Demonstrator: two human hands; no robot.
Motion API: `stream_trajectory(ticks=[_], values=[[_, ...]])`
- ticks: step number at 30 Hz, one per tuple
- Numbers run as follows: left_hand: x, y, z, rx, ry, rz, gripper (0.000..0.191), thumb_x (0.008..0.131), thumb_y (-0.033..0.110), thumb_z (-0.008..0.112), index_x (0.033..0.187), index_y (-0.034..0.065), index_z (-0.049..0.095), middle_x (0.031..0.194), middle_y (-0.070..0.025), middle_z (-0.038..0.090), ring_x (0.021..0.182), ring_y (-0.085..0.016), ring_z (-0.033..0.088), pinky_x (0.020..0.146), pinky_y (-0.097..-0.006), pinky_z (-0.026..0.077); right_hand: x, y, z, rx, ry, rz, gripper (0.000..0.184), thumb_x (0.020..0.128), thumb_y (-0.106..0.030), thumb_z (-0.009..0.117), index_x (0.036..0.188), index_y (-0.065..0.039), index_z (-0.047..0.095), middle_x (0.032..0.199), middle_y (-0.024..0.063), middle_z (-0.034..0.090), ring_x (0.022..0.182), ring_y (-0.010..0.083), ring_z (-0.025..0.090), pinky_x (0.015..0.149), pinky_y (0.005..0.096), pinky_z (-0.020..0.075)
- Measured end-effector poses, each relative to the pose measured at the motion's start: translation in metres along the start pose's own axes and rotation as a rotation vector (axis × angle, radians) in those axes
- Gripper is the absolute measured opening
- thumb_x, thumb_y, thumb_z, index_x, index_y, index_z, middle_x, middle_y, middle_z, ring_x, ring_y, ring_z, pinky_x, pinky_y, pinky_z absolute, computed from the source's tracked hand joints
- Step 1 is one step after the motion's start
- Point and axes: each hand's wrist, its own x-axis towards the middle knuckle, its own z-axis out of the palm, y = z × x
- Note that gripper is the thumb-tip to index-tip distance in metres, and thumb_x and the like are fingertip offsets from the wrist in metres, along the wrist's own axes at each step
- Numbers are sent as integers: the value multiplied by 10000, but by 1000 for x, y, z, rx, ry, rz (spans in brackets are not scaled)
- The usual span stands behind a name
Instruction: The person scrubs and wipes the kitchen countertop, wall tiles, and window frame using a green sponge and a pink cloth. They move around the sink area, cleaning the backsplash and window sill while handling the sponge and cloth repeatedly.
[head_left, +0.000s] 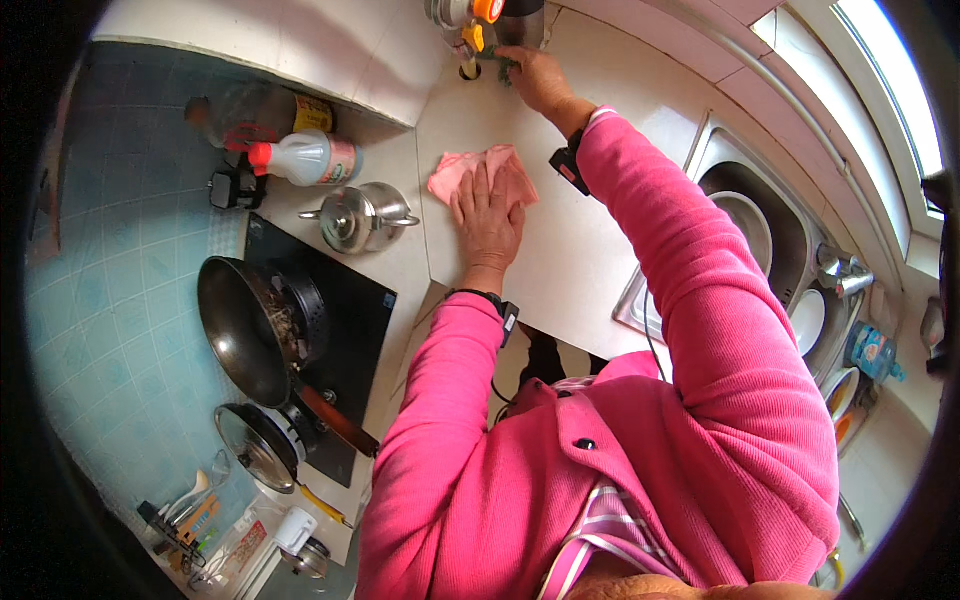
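Observation:
My left hand (486, 217) lies flat, fingers slightly spread, on a folded pink cloth (517, 176) on the pale countertop (577, 247). Farther off, my right hand (536, 79) reaches to the back of the counter. Its fingers pinch a small dark green, ragged scrap (506, 70); I cannot tell whether it is leaf or scouring pad. Just left of that scrap, a pipe (470, 66) with a yellow valve handle (473, 37) passes through a round hole in the counter. A dark cylindrical container (520, 26) stands beyond my right fingertips.
Left of the cloth are a steel kettle (364, 217) and a white bottle with a red cap (307, 157). A wok (244, 330) and a glass-lidded pan (259, 450) sit on the black cooktop (352, 360). The steel sink (720, 169) at right holds a basin (744, 225).

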Motion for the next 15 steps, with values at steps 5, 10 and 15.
stream_trajectory(ticks=[5, 10, 15], values=[[-1, -1, 3, 7, -30, -32, 641, 896, 372, 558, 1456, 123, 371, 1521, -141, 331, 1394, -359, 292, 1141, -549, 186, 1, -5, -17, 384, -89, 484, 346, 884, -47, 538, 1212, -93, 638, 948, 143, 685, 797, 227, 660, 726, 330, 535], [0, 1, 3, -10, -4, -35, 642, 881, 357, 576, 1455, 162, 366, 1510, -140, 336, 1388, -360, 299, 1131, -556, 201, -21, -4, -32, 1267, 72, 786, 291, 928, -18, 504, 1201, -39, 602, 942, 83, 653, 743, 164, 611, 649, 282, 517], [-1, 0, 1, -9, -4, -11, 646, 893, 353, 562, 1467, 146, 350, 1519, -145, 326, 1390, -363, 298, 1138, -544, 193, -38, -6, -33, 1386, 90, 840, 220, 935, -27, 523, 1135, -60, 608, 931, 55, 643, 773, 158, 610, 688, 271, 523]])
